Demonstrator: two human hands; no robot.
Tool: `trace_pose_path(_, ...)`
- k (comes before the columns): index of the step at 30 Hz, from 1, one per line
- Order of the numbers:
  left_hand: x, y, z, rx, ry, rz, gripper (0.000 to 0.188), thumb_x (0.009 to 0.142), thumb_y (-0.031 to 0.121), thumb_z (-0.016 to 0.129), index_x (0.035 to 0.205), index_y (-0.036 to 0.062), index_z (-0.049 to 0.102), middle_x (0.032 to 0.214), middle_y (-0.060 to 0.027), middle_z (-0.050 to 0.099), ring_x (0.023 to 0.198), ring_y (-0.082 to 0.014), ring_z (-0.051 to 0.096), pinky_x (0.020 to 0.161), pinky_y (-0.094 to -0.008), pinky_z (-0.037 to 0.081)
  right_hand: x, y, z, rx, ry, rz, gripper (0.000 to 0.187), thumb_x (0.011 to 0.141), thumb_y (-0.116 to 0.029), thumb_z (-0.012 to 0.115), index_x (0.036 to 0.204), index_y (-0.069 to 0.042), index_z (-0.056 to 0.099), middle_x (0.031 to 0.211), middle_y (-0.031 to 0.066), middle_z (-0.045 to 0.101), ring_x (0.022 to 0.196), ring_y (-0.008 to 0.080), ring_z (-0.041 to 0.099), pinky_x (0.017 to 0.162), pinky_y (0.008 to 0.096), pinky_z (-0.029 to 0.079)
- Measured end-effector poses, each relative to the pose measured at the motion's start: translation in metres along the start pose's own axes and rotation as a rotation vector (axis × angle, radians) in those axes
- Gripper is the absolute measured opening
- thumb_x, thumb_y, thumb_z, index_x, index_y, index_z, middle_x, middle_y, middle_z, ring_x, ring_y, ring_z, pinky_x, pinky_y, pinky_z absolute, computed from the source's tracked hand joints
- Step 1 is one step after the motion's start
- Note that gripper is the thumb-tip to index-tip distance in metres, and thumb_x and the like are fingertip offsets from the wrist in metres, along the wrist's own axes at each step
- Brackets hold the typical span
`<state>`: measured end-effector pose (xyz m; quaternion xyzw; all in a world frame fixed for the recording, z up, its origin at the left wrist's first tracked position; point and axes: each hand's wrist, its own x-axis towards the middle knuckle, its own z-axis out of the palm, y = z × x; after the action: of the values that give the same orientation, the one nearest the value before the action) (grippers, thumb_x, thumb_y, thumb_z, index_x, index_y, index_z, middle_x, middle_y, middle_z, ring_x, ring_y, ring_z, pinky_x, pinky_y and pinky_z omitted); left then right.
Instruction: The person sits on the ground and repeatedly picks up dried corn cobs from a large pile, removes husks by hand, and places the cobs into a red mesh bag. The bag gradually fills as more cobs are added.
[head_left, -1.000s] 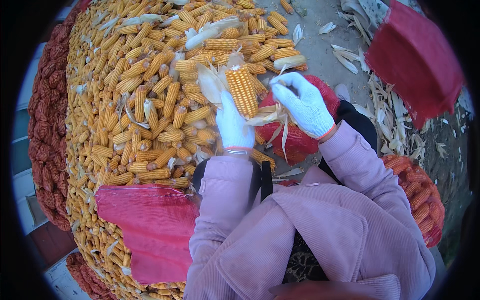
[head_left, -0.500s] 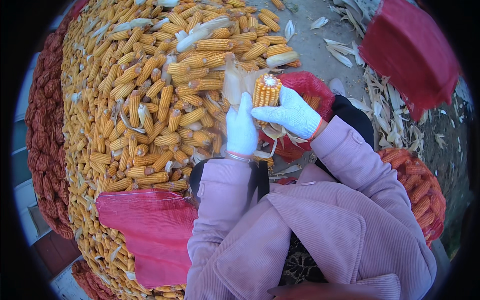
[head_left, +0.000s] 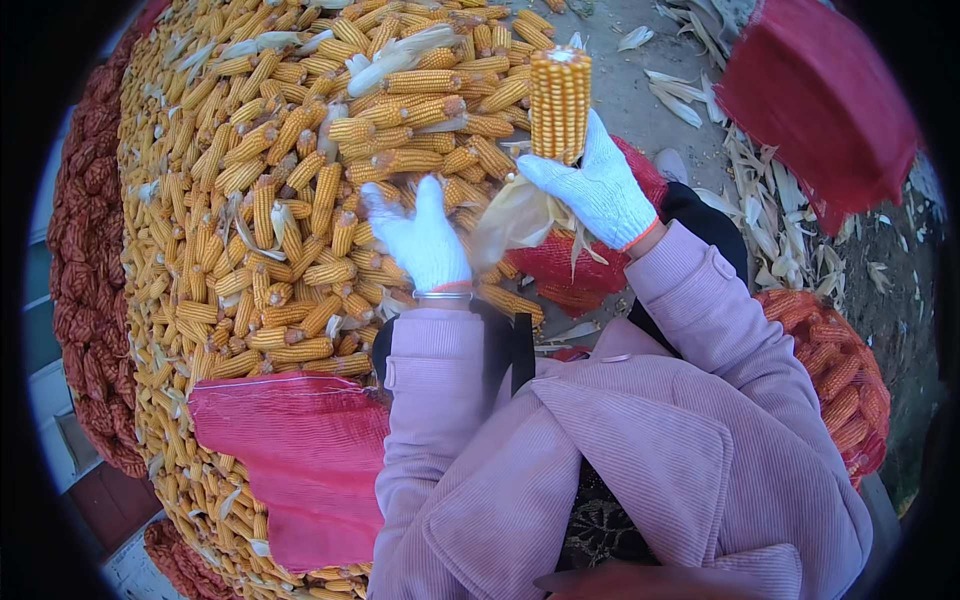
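My right hand (head_left: 603, 190), in a white knit glove, grips the lower end of a corn cob (head_left: 560, 105). The cob stands upright with its yellow kernels bare. Pale husk (head_left: 522, 215) hangs below it, beside the glove and partly blurred. My left hand (head_left: 425, 235), gloved the same way, is apart from the cob over the corn pile (head_left: 290, 200). Its thumb points up and its fingers are spread, smeared by motion, and nothing shows in them. Partly hidden behind my right hand is a red mesh bag (head_left: 575, 262) with cobs in it.
An empty-looking red mesh sack (head_left: 290, 460) lies on the pile at the near left. A filled mesh bag (head_left: 835, 375) stands by my right elbow. Stacked full bags (head_left: 92, 280) line the far left. Another red sack (head_left: 815, 105) and loose husks (head_left: 760, 205) lie on the ground at right.
My left hand has left the cob and moved left, its fingers spreading. My right hand has raised the cob, so more of its length shows. The husk hangs lower, below the cob.
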<state>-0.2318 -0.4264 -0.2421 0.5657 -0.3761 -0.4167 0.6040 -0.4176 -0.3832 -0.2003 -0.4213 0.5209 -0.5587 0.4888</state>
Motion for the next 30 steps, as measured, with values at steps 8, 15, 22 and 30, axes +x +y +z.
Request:
trace_pose_path(8,-0.04,0.029,0.017,-0.247,-0.614,-0.379,0.077,0.082,0.014,0.084,0.144,-0.0063,0.043,0.135,-0.0123,0.057,0.12,-0.0203,0.059,0.104,-0.0356,0.048,-0.018,0.021,0.022,-0.472,-0.262,-0.097,0.047,0.085,-0.014,0.071,0.129,-0.004,0.055,0.12,0.0246,0.065,0.11,0.0405,0.066,0.09,0.0419,0.056)
trace_pose_path(15,-0.042,0.029,0.017,-0.165,-0.499,-0.229,0.052,0.086,0.004,0.074,0.132,-0.0048,0.052,0.126,-0.0147,0.064,0.111,-0.0216,0.064,0.1,-0.0355,0.052,-0.016,0.034,0.035,-0.226,-0.274,0.004,0.053,0.089,-0.018,0.072,0.132,0.003,0.049,0.125,0.0226,0.063,0.116,0.031,0.065,0.097,0.0362,0.052)
trace_pose_path(22,-0.038,0.03,0.01,0.084,-0.58,-0.143,0.034,0.086,0.008,0.076,0.114,-0.004,0.06,0.102,-0.0098,0.068,0.089,-0.0159,0.067,0.079,-0.0302,0.055,-0.036,0.046,0.046,-0.25,-0.377,-0.071,0.042,0.093,-0.015,0.06,0.132,-0.001,0.052,0.125,0.0216,0.063,0.119,0.0342,0.061,0.103,0.039,0.049)
trace_pose_path(30,-0.022,0.048,-0.001,0.006,-0.837,-0.549,0.027,0.086,0.018,0.076,0.101,-0.0021,0.066,0.08,-0.0081,0.068,0.067,-0.0163,0.066,0.065,-0.0282,0.054,-0.056,0.03,0.041,-0.911,-0.991,0.105,0.033,0.098,-0.019,0.054,0.127,-0.003,0.056,0.111,0.0204,0.068,0.099,0.037,0.07,0.087,0.0452,0.057)
